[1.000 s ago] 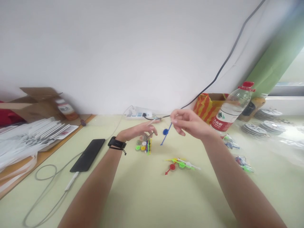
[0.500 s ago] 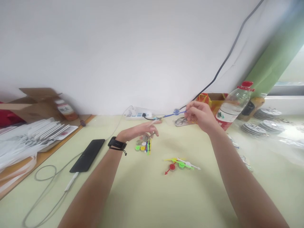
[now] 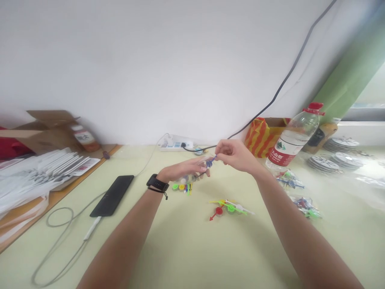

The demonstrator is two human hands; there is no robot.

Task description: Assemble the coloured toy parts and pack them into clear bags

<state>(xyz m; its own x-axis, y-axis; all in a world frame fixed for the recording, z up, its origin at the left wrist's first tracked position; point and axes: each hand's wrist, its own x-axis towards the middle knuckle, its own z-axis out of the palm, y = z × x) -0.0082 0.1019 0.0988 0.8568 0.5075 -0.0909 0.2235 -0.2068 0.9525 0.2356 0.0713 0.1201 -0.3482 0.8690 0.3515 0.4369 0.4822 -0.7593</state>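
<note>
Fingers of right hand pinch blue pointer toward table's far edge; slack grip could drop it; left hand unclear.

A pale-green tabletop carries a black rectangular phone, a white plastic power strip, a pile of red, green, yellow and white plastic arrows, and a clear red-capped plastic bottle

Blue pointer lowered to left hand
</note>
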